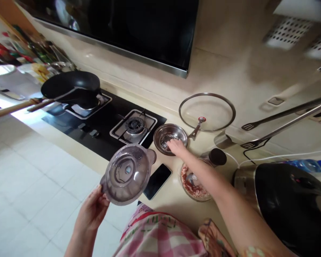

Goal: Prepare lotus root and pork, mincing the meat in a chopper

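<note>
My left hand [93, 207] grips a translucent grey plastic lid [136, 180] by its edge tab, holding it up in front of the counter's edge. My right hand [176, 146] reaches into a stainless steel bowl [158, 132], its fingers closed together low inside. Whatever they hold is too small to make out. Beneath my right forearm stands a clear bowl with minced meat [187, 184], and a blade piece shows in its middle. The forearm hides part of that bowl. A black phone [157, 181] lies on the counter between the lid and the meat bowl.
A gas stove [101, 123] carries a black wok [72, 85] on its left burner. Behind the steel bowl, a glass pan lid [207, 93] leans on the wall. A large black appliance [291, 200] stands at right, below slotted spatulas [250, 126]. Bottles crowd the far left.
</note>
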Demonstrator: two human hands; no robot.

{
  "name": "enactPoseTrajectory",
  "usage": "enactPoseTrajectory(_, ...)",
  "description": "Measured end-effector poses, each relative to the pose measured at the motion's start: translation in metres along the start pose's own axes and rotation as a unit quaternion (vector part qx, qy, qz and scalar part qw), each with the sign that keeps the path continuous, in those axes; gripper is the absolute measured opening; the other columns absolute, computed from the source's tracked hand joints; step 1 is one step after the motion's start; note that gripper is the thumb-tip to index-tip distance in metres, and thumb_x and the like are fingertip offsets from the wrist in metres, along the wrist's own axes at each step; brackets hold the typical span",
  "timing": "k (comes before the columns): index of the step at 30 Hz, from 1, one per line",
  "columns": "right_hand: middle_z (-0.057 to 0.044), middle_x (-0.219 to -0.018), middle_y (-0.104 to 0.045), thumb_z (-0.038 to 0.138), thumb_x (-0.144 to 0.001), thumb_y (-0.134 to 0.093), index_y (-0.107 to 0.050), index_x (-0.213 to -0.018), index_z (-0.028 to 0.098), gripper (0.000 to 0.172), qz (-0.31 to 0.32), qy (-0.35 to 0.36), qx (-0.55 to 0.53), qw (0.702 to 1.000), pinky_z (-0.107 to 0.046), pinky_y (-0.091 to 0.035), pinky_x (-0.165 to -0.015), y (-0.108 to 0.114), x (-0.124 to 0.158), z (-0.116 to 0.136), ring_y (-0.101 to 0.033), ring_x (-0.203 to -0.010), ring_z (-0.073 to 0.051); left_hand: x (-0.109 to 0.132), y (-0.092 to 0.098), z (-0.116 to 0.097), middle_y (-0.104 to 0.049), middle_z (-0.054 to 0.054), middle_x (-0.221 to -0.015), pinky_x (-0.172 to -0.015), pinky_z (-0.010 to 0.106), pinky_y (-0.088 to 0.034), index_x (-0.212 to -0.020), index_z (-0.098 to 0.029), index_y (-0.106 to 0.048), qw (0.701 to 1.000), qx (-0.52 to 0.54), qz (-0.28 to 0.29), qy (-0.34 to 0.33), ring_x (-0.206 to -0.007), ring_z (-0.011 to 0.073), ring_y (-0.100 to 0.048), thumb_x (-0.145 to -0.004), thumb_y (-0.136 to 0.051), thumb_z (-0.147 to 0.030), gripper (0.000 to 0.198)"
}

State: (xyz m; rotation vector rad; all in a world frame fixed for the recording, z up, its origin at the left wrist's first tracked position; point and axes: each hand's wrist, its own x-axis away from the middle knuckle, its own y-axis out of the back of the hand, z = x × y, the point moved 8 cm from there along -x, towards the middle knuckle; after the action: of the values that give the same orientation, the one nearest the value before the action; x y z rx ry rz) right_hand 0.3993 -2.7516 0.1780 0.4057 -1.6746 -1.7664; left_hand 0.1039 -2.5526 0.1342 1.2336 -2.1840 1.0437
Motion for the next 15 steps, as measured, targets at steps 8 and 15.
enactPoseTrajectory(8, -0.004, -0.096, -0.070, 0.022, -0.093, -0.038, -0.057, -0.114, 0.021, 0.029, -0.253, 0.041, -0.132, 0.957, -0.028, -0.055, -0.079, 0.093, 0.173, -0.071, -0.066, -0.086, -0.015, -0.026, -0.016, 0.015, -0.058, -0.002, -0.049, -0.035, 0.009, -0.045, -0.062, -0.012, -0.059, 0.998, 0.009, 0.038, 0.044, -0.037, 0.0059, -0.053, -0.067, -0.067, -0.008, 0.011)
enactPoseTrajectory(15, -0.010, -0.116, -0.065, 0.017, -0.090, -0.042, -0.052, -0.128, 0.021, 0.039, -0.139, 0.138, -0.062, 0.979, -0.038, -0.053, -0.092, 0.034, 0.233, -0.068, -0.060, -0.108, -0.020, -0.024, -0.060, 0.026, -0.056, -0.002, -0.049, -0.038, 0.011, -0.047, -0.062, -0.012, -0.059, 0.994, -0.002, 0.094, 0.056, -0.039, 0.0061, -0.053, -0.068, -0.068, -0.008, 0.011)
